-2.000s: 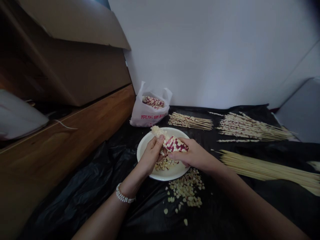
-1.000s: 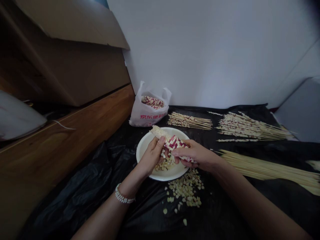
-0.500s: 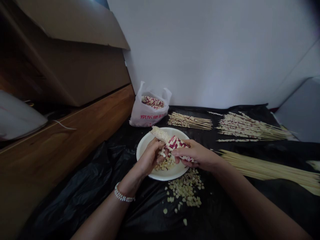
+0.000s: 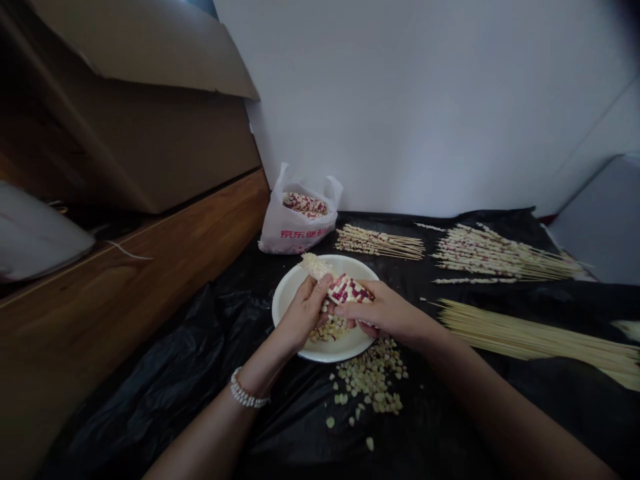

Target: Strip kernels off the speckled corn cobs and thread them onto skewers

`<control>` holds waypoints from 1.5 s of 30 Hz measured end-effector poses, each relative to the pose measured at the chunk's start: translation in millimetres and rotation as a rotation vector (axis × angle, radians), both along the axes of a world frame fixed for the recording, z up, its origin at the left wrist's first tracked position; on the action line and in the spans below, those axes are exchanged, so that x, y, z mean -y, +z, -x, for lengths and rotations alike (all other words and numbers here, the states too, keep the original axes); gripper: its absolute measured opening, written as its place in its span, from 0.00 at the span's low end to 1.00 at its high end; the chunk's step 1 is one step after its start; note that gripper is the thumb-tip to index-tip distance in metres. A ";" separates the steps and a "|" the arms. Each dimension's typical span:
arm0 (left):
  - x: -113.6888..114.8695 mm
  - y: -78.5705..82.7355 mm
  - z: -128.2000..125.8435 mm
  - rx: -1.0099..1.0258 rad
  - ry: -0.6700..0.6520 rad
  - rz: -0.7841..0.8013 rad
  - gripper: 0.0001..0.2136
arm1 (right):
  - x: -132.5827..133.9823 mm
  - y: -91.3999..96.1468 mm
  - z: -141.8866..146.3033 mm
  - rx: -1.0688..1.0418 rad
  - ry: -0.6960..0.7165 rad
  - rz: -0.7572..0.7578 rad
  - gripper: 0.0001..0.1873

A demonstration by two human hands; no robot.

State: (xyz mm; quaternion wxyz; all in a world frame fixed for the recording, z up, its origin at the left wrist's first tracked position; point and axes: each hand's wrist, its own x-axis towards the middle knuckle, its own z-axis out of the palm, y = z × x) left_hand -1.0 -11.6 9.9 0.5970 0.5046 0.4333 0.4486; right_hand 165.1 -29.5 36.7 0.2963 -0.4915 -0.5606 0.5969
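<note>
Gripping the corn cob [image 4: 343,287] over the plate [image 4: 290,293], the right hand [image 4: 385,312] closes around it. The left hand [image 4: 301,313] pinches the cob, thumb pressed on the kernels.

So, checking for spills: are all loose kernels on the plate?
No, a pile of kernels lies on the black sheet beside the plate.

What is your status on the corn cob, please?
Left hand and right hand shut on corn cob over white plate. Cob's far end bare. Loose kernels on plate and black sheet.

Home food-prep corner: skewers [image 4: 500,259], corn bag [image 4: 299,220].
</note>
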 end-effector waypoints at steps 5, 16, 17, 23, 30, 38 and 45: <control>0.4 2.0 -0.7 0.015 -0.066 -0.034 0.27 | -1.1 -0.3 -2.6 -0.033 0.006 0.001 0.13; 1.3 -2.1 -1.4 -0.036 0.028 -0.085 0.23 | 0.9 -5.4 4.5 -0.012 -0.025 -0.076 0.11; 1.4 -2.4 -1.1 -0.029 0.021 -0.088 0.23 | 0.8 -5.2 3.8 -0.019 -0.023 -0.065 0.11; 3.8 2.6 -2.0 -0.001 -0.057 -0.029 0.26 | -0.9 -3.7 0.3 -0.016 -0.028 -0.061 0.11; 1.4 -0.4 -1.8 -0.070 0.050 -0.117 0.24 | 0.2 -10.9 5.7 0.037 -0.048 -0.166 0.10; 0.7 -1.9 -1.6 0.031 -0.041 -0.065 0.27 | -1.8 -8.6 0.9 0.002 -0.010 -0.146 0.09; -0.3 2.0 -5.3 0.097 -0.030 0.023 0.21 | -2.1 -8.5 0.7 -0.018 -0.008 -0.134 0.08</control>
